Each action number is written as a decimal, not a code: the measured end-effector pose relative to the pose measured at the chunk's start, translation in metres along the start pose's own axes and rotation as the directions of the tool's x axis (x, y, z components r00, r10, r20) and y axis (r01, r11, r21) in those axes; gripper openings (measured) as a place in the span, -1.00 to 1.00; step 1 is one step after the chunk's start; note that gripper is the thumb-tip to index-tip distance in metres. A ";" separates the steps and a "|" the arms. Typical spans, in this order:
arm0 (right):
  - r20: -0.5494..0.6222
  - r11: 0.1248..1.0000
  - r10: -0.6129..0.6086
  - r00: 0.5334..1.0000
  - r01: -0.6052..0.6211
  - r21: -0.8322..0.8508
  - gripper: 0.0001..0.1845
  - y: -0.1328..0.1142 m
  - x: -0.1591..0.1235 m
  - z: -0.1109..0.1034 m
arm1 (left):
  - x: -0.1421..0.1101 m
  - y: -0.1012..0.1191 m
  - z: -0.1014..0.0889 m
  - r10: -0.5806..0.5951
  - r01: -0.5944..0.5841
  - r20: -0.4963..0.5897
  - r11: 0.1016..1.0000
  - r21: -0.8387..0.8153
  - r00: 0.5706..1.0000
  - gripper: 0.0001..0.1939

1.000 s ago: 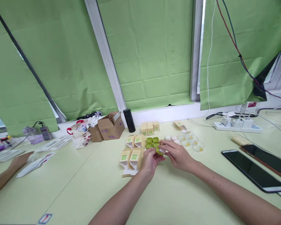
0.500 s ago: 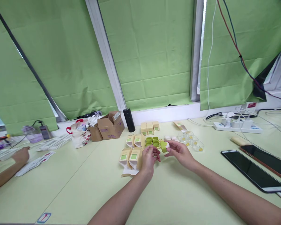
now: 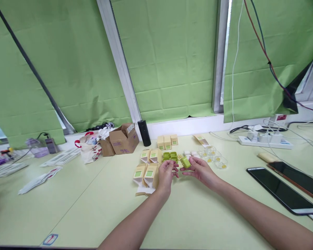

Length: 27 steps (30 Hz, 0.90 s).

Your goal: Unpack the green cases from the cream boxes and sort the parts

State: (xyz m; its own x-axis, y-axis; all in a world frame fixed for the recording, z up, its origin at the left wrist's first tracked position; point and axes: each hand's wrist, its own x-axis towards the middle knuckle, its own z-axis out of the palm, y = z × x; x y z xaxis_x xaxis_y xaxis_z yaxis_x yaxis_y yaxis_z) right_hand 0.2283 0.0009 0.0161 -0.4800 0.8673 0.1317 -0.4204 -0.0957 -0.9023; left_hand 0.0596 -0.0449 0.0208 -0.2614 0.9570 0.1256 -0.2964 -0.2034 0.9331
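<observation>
A small green plastic case (image 3: 185,162) is gripped in the fingers of my right hand (image 3: 202,172), its smooth green face turned up. Beside it, my left hand (image 3: 166,176) has its thumb and forefinger pinched together; what they hold, if anything, is too small to make out. Just behind my hands sit several green open cups (image 3: 173,158) with small yellowish pieces (image 3: 179,158) next to them. White pieces (image 3: 187,153) lie to their right. Cardboard boxes with green labels (image 3: 150,172) stand by my left hand, on its left.
Clear plastic shells with yellow spots (image 3: 221,163) lie to the right. More small boxes (image 3: 167,141) and a black cylinder (image 3: 144,133) stand at the back. Two phones (image 3: 281,189) and a power strip (image 3: 266,141) are at the right. An open carton (image 3: 123,140) stands back left.
My right hand has turned the green case, so its white part no longer shows. My left hand stays nearly in place. The other person's hands at the left have withdrawn almost out of view.
</observation>
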 end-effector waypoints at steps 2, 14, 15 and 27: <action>0.012 1.000 0.003 1.000 -0.003 -0.006 -0.49 0.001 -0.001 0.001 | 0.000 0.000 0.000 0.012 -0.012 -0.012 1.000 0.028 1.000 -0.60; -0.061 0.927 -0.192 0.980 0.161 -0.337 -0.41 0.001 -0.001 0.001 | 0.001 0.001 0.005 0.117 -0.119 0.020 0.982 0.144 0.993 -0.58; -0.063 0.912 -0.217 0.974 0.179 -0.370 -0.42 0.002 0.000 0.001 | 0.001 0.001 0.005 0.122 -0.125 0.025 0.982 0.140 0.992 -0.57; 0.066 0.682 -0.427 0.902 0.369 -0.631 -0.65 0.011 -0.006 -0.001 | -0.004 -0.005 0.007 0.093 -0.102 0.144 0.993 0.061 0.985 -0.50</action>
State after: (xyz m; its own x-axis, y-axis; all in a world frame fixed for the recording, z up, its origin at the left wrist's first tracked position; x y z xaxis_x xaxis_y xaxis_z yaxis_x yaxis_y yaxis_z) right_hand 0.2274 -0.0050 0.0052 -0.3044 0.7909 0.5308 0.0223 0.5630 -0.8262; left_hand 0.0684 -0.0462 0.0181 -0.1524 0.9538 0.2589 -0.2117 -0.2874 0.9341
